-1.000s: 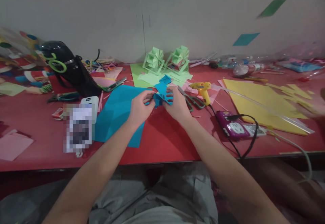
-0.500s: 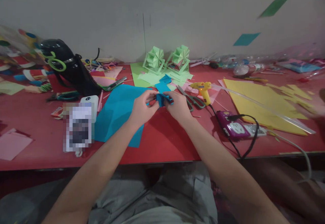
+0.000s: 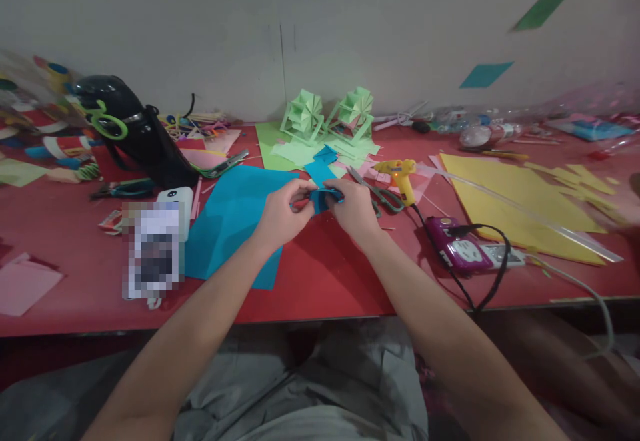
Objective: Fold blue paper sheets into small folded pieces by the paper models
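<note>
Head, left hand [image 3: 279, 217], right hand [image 3: 353, 211] pinching blue paper [image 3: 321, 200]

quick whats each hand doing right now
Left hand: closed, fingers pinching the small folded blue paper.
Right hand: closed on the same paper's other end.

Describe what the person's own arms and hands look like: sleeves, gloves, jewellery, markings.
The left hand and right hand are bare: no gloves, and no rings show. The left forearm and right forearm are uncovered down to the picture's lower edge, with no sleeve, watch, bracelet or marking visible. Grey fabric clothing covers the lap.
</note>
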{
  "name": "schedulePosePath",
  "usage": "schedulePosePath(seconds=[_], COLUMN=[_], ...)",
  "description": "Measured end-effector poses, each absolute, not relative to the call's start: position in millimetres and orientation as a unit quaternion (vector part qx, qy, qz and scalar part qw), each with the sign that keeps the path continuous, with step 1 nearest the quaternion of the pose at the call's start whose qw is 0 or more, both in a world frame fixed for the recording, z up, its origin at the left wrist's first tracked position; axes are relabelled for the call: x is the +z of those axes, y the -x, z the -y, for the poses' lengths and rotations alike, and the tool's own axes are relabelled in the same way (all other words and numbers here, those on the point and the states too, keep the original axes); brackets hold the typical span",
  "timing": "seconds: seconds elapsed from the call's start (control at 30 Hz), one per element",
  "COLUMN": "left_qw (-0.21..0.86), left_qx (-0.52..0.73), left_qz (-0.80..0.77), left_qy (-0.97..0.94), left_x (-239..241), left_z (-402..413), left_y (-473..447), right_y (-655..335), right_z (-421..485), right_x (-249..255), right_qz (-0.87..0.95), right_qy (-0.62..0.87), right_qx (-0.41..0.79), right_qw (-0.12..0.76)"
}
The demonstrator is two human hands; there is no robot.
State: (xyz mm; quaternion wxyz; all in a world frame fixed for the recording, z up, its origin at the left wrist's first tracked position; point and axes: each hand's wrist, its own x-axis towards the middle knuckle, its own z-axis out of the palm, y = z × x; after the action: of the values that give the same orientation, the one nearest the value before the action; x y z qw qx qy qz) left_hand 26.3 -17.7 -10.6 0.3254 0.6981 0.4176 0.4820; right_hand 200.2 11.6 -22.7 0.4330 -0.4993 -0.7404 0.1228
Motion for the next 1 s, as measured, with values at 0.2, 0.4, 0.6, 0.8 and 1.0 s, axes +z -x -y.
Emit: schedulePosePath(seconds=[0.2, 0.4, 0.6, 0.8, 1.0], left_qw=[0.335, 0.364, 0.416, 0.498, 0.538], left_qx=[0.463, 0.519, 0.507, 0.451, 0.434], left_qz=[-0.4, -0.38, -0.439, -0.434, -0.412], left_qy=[-0.716, -0.674, -0.614, -0.6, -0.594], left_x=[-5, 4, -3, -3, 0], left_z=[23, 19, 4, 2, 4], left_y=[-27, -23, -17, -12, -4], right_y=[-200, -199, -199, -199, -200], right_z=[-11, -10, -10, -6, -6], right_x=[-24, -20, -13, -9, -7], right_qz=[0.721, 0.685, 0.669, 0.668, 0.668], right_qy=[0.481, 0.397, 0.332, 0.346, 0.35], right_qx=[0.146, 0.252, 0.366, 0.386, 0.376], right_qw=[0.477, 0.556, 0.555, 0.534, 0.537])
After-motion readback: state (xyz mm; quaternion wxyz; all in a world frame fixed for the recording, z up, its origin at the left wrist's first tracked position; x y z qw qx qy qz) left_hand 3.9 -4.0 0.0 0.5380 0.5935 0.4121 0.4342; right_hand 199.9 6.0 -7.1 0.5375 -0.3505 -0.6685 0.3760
